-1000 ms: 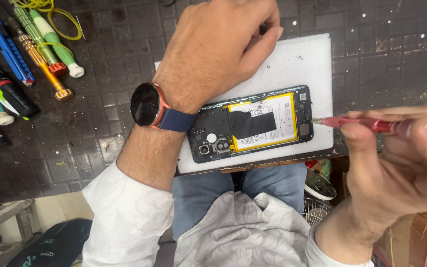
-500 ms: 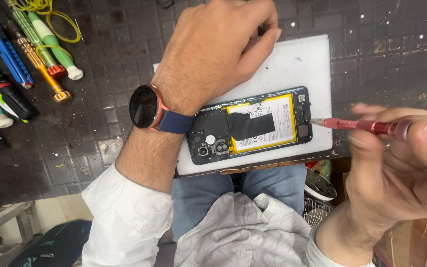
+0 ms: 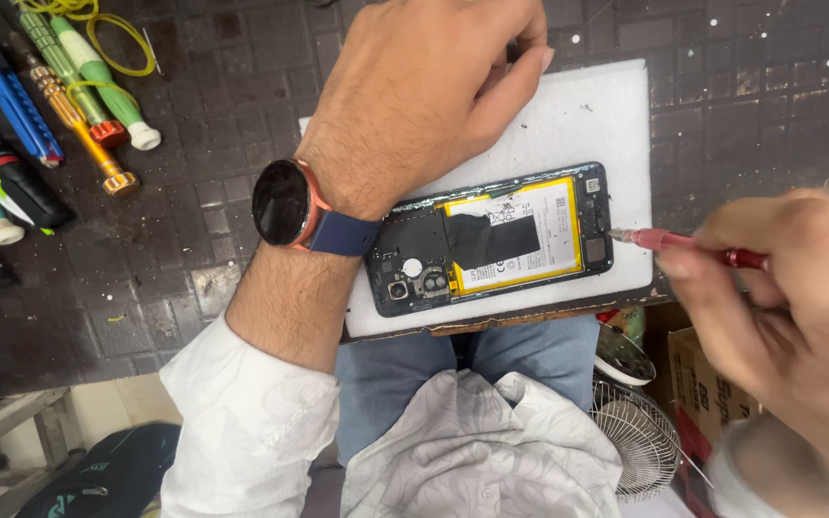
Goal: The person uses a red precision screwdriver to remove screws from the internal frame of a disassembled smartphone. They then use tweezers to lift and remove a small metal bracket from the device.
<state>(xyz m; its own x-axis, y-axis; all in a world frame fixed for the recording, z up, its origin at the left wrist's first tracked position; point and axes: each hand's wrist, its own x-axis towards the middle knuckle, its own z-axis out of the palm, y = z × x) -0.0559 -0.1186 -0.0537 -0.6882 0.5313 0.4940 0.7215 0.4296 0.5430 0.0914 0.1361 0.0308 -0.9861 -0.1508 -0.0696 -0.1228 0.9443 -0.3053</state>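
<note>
Opened phone, back cover off and yellow-edged battery exposed, lying on a white foam pad at the near edge of a dark, scuffed grid-pattern mat. Left hand pressed flat on the phone's far left part. Right hand pinched around a red screwdriver, tip at the phone's right end. Loose screwdrivers far left. Small fan on the floor below.

A red screwdriver, a yellow-edged battery (black tape across it), a white foam pad, a navy watch strap.
</note>
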